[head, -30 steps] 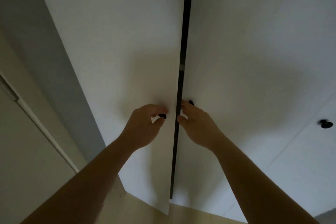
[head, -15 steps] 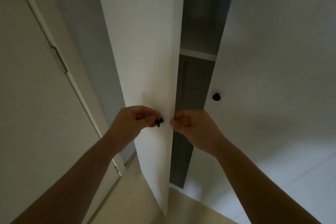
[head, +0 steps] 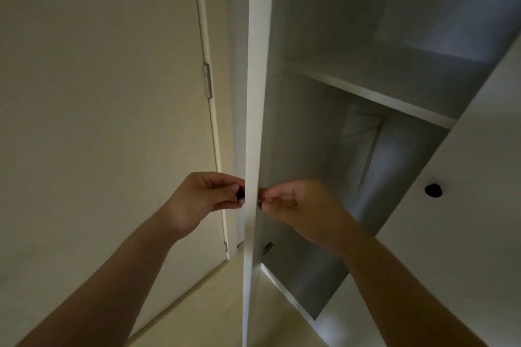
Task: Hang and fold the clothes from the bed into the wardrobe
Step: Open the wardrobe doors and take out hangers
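**Landmark:** left wardrobe door [head: 255, 121]. White, swung out and seen nearly edge-on as a narrow upright strip from the top of the view to the bottom.

1. **Left-door knob** [head: 241, 196]. Small, black, on the outer face of the left wardrobe door, close to its edge.
2. **Left hand** [head: 205, 200]. On the outer side of the door. Thumb and fingers are curled in and pinch the left-door knob. The bare forearm rises from the lower left.
3. **Right hand** [head: 298, 208]. On the inner side of the door, level with the left hand. Its fingers are curled tight, with the fingertips [head: 263, 200] touching the door's edge. Whether they pinch anything cannot be told.
4. **Wardrobe** [head: 394, 191]. White carcass standing open to the right of the door, its inside grey and shadowed.
5. **Shelf** [head: 375, 93]. White board inside the wardrobe, right of the door and higher than the hands.
6. **Pale shape** [head: 362, 127]. Just under the shelf, right of the door. Too dim to name.
7. **Small metal fitting** [head: 267, 246]. Just right of the door's edge, below the right hand.
8. **Right wardrobe door** [head: 479, 149]. White, well to the right of the left door, also swung out. It carries the round black right-door knob [head: 433, 190].
9. **Room door** [head: 98, 121]. Cream, to the left of the left wardrobe door. Its metal hinge [head: 207, 80] sits higher than the left hand.
10. **Floor** [head: 214, 304]. Pale, at the foot of the door.
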Tool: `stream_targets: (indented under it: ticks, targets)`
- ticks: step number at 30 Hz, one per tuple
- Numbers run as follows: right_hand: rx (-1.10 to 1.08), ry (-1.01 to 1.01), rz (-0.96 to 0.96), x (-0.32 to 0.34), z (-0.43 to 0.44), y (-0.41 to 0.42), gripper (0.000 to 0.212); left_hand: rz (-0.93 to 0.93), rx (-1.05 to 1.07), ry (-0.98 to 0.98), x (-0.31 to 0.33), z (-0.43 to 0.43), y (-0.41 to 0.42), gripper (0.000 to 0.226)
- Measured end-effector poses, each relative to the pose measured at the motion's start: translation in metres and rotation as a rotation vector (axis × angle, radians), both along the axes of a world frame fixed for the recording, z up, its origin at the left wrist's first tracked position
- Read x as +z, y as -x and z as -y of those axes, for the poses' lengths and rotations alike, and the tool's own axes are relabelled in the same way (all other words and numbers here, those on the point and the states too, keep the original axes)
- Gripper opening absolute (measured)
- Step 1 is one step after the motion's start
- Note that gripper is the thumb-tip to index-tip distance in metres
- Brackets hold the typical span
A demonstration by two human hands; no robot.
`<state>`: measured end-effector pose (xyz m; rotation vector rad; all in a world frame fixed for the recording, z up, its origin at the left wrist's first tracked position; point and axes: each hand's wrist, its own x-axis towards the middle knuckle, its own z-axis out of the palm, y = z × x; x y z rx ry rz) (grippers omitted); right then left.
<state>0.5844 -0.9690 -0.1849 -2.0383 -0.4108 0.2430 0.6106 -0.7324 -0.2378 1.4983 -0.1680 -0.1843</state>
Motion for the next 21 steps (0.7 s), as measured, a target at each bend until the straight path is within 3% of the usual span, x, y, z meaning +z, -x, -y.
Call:
stream_targets:
  ticks: [12, 21]
  targets:
    - [0.272, 0.130, 0.079, -0.020, -0.115, -0.040, 0.047, -0.051, 0.304, 0.188, 0.013, -0.069, 0.018, 0.030]
    - [0.248, 0.146, 0.094, -0.013, -0.179, -0.075, 0.046, 0.083, 0.556, 0.274, 0.007, -0.091, 0.000, 0.036]
